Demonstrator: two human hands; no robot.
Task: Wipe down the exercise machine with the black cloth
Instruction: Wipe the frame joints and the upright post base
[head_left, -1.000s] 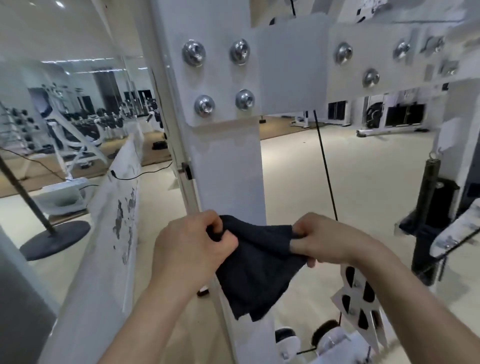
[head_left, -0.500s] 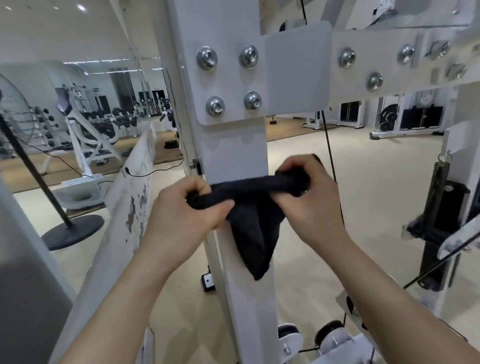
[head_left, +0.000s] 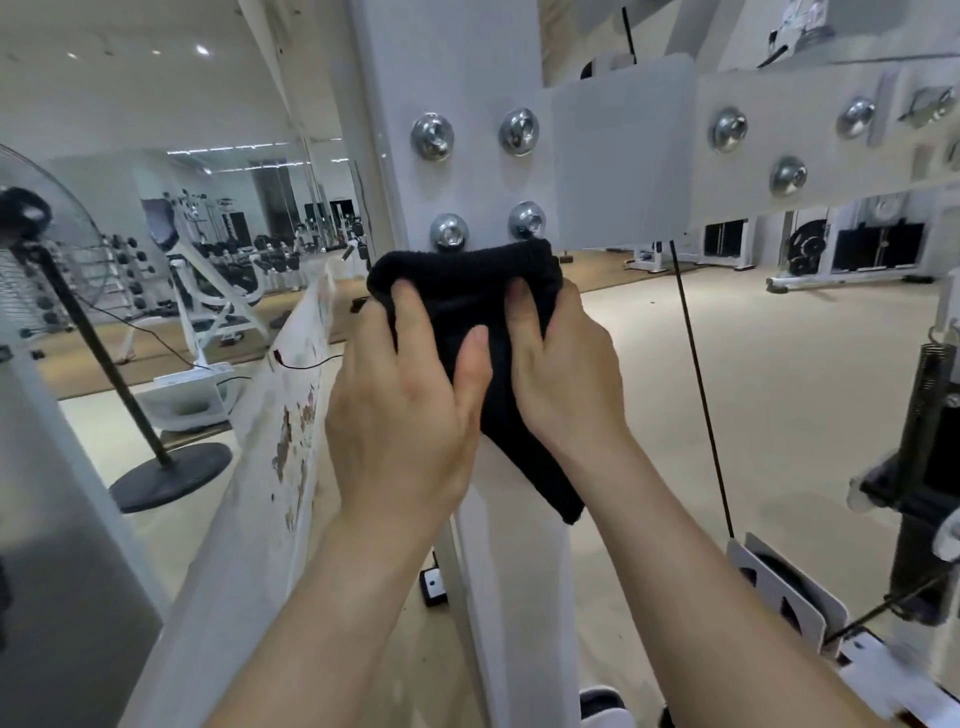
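Wiping step in hand, centre of frame. The black cloth (head_left: 467, 296) is bunched across the front of the machine's white upright post (head_left: 511, 582), its top fold touching or just under the lower pair of bolts (head_left: 449, 232).

Left grip (head_left: 410, 415): clamped on the cloth, fingers curled over its left edge, thumb laid up its front face. Right grip (head_left: 563, 374): also clamped on the cloth, thumb on the front, fingers wrapped round the right edge and out of sight behind the post. The two sit side by side, thumbs near each other, at about the same height. Neither is clearly nearer the work.

Key relation: the post's long axis runs up-down in the frame, while the cloth's folded edge lies across it, left to right. A loose tail hangs toward the lower right, below the right wrist.

Judgement: a stroke along the post would go up over the bolt heads, toward the cross plate (head_left: 618, 156) at upper right, or down the bare length toward bottom centre.

Risk: cloth snagging on the bolt heads. The thin black cable (head_left: 698, 395) stands apart, to the right.
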